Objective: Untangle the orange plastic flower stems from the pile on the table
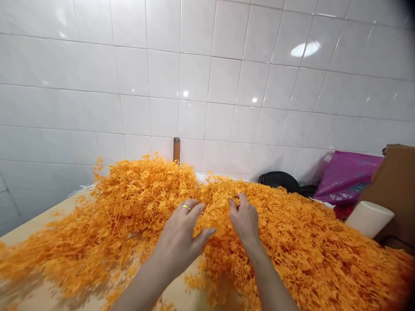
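My left hand [183,226], with a gold ring on one finger, is just above the orange artificial foliage [145,190]. Its thumb stands apart from the fingers and nothing shows in its grasp. To its right, my right hand [245,218] has bent fingers, with a gap between thumb and forefinger. Thin orange stems pass close to its fingertips; I cannot tell whether they touch. A looser mound lies left of my hands, and a broad, dense heap [311,237] of the same frilly sprigs spreads to the right.
The pale tabletop [181,289] shows between the heaps. Behind it rises a white tiled wall [194,77], with a brown strip [176,150] upright against it. Far right are a black rounded item [280,180], a purple plastic bag [346,177], a white cylinder [369,219] and a cardboard box [397,185].
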A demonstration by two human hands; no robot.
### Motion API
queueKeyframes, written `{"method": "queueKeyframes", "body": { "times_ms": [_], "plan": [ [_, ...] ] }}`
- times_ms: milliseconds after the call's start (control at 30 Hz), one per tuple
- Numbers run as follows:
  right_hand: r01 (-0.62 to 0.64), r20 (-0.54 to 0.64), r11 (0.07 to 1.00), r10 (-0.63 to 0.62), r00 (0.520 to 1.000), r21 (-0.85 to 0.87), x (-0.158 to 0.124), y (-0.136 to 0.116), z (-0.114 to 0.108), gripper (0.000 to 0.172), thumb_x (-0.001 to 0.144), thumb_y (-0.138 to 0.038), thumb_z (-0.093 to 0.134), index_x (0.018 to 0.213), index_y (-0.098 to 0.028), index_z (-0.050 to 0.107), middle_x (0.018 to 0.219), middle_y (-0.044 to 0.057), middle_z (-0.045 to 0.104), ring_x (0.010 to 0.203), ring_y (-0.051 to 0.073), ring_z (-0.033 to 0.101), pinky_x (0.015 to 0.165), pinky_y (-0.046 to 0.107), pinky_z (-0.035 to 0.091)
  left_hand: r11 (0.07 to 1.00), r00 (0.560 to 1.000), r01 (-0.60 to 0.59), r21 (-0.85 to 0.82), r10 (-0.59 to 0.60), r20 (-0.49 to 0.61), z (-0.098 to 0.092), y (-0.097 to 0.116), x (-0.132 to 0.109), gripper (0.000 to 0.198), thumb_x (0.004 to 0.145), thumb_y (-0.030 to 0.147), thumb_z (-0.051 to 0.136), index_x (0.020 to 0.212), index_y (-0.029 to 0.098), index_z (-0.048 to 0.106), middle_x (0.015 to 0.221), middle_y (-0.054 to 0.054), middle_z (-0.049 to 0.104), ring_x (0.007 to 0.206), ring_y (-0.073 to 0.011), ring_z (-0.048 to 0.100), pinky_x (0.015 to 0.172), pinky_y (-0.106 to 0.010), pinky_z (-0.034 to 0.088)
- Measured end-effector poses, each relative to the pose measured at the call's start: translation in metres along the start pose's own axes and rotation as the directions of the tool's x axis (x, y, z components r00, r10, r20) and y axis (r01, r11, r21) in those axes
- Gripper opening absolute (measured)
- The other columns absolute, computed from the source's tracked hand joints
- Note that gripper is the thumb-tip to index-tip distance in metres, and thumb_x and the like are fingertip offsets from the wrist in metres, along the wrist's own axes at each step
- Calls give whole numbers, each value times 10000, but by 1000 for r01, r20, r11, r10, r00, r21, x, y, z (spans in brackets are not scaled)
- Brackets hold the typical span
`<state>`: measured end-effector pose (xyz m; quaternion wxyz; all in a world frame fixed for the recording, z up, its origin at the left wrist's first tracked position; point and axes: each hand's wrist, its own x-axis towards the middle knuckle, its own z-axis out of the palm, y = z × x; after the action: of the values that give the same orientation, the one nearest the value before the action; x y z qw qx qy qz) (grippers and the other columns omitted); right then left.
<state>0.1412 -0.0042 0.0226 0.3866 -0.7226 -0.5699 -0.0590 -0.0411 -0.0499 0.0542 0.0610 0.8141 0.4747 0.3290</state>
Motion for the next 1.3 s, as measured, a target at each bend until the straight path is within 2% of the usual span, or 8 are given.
{"method": "queueKeyframes", "body": {
  "times_ms": [200,433,600,700,867,1033,1167,1300],
  "plan": [
    [181,61,983,-182,981,25,-15,-23,-3,227,812,-264,379,968,-177,518,536,6,541,508,153,498,489,225,279,900,971,195,-391,-233,-53,33,-6,21,509,750,488,410,1083,125,541,1136,-147,519,1096,-266,427,909,-386,328],
    [361,368,867,-477,798,342,-28,-37,-19,236,769,-322,467,959,-236,576,803,31,557,646,144,508,585,253,382,445,926,230,-866,-373,54,49,-37,36,250,669,325,562,801,115,596,779,-49,590,740,-144,528,671,-240,404],
    [93,159,820,-218,963,565,-11,-25,-27,301,779,-412,454,939,-190,580,910,66,559,653,141,507,600,274,412,238,906,334,-912,-347,241,47,-42,36,212,635,268,581,795,131,600,646,11,482,495,-58,400,475,-200,347],
    [-29,225,754,-159,961,656,-6,-22,-21,339,731,-444,517,949,-189,563,902,55,559,753,163,514,650,274,406,231,924,361,-904,-222,312,48,-37,35,139,628,265,596,615,133,553,539,42,386,427,-40,337,437,-198,315],
    [-133,418,609,-354,837,782,-13,-28,-3,257,734,-412,527,680,-161,535,651,-17,477,628,106,446,571,221,356,342,927,371,-863,-85,365,51,-30,31,278,618,310,624,478,148,447,412,64,321,367,-38,287,396,-210,237],
    [-277,373,411,-174,911,869,-11,-24,1,249,683,-354,606,624,-164,456,597,-45,439,571,75,420,564,206,347,347,909,414,-841,-105,404,49,-33,29,265,582,350,671,687,143,542,461,79,349,380,-20,212,399,-208,159],
    [-467,475,163,-11,880,869,-2,-15,-6,287,627,-360,646,648,-174,428,580,-51,478,437,42,370,505,215,365,330,880,476,-815,-193,435,46,-43,33,356,575,382,672,828,161,552,492,77,383,373,-18,203,401,-208,147],
    [-387,393,241,24,919,890,2,-6,-6,328,602,-372,661,576,-169,404,500,-88,362,371,15,258,394,180,293,337,882,471,-815,-196,428,42,-53,36,313,577,422,655,699,152,556,427,87,292,350,-17,147,392,-216,109]
  ]
}}
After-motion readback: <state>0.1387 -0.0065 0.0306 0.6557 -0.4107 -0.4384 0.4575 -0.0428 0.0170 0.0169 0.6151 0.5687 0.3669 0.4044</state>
